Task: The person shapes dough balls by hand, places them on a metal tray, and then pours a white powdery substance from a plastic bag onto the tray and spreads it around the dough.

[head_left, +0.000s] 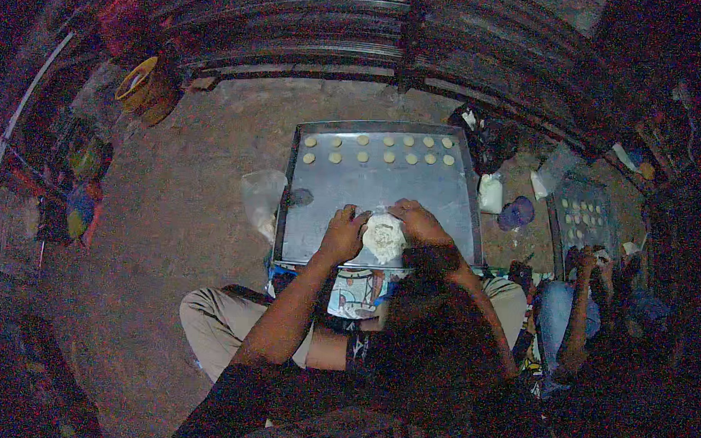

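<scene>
A rounded white mass [384, 237], which looks like flour or dough, lies at the near edge of a large metal tray [444, 199]. My left hand [344, 234] rests against its left side with the fingers curled in at the rim. From the other side, my right hand [420, 221] bends its fingers over the upper right rim. Whether a bag or wrapping lies around the mass is too blurred to tell. Along the tray's far side sit two rows of small pale dough rounds [362, 156]. The tray stands in front of my crossed legs, above a patterned cloth [355, 295].
A clear plastic bag [265, 197] lies left of the tray. To its right are a white packet [491, 193], a purple container [517, 214] and a dark bag [488, 139]. Another person's hands [592, 260] work by a second tray [582, 219]. A yellow-rimmed pot [139, 80] stands far left.
</scene>
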Motion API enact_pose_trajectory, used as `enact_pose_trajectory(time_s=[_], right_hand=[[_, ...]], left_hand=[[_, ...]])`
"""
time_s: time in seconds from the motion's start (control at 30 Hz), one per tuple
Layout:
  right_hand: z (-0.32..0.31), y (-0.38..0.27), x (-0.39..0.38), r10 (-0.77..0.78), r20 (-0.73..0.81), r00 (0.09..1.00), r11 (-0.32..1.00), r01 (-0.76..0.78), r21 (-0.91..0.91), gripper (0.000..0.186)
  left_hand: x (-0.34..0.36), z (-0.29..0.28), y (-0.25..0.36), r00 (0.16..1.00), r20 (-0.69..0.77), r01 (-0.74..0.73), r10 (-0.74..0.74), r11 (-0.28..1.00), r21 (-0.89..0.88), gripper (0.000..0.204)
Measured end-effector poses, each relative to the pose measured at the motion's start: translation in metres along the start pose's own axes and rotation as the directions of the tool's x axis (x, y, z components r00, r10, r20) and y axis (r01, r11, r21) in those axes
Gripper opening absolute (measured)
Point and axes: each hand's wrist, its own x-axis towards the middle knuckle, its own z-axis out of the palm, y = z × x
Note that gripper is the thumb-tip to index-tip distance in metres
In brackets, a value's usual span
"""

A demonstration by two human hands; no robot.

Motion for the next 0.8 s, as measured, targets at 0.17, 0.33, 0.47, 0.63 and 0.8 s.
enact_pose_trajectory(time_s=[0.17,0.33,0.47,0.63,0.8], right_hand=[[0.014,0.029,0.001,0.026,0.056,0.998,0.999,-0.027,0.018,0.040],[-0.006,0.015,-0.008,0.086,0.125,0.988,0.996,-0.083,-0.026,0.041],[0.002,0.012,-0.011,0.110,0.025,0.994,0.993,-0.108,-0.050,0.043],[0.004,-0.011,-0.006,0.039,0.020,0.999,0.980,-0.035,-0.193,0.050],[0.003,-0.017,-0.001,0.044,0.084,0.995,0.973,-0.024,-0.231,0.047]], left_hand=[[0.002,-0.014,0.013,0.998,0.049,0.036,-0.035,0.999,-0.035,0.033],[-0.006,-0.012,-0.005,1.000,0.030,0.006,-0.003,0.996,-0.091,0.030],[-0.004,-0.010,-0.003,1.000,0.011,-0.013,0.014,0.996,-0.090,0.034],[-0.002,-0.008,0.004,1.000,0.022,-0.005,0.003,0.995,0.095,0.042],[0.000,-0.006,0.005,0.999,0.021,-0.033,0.031,0.995,0.091,0.043]])
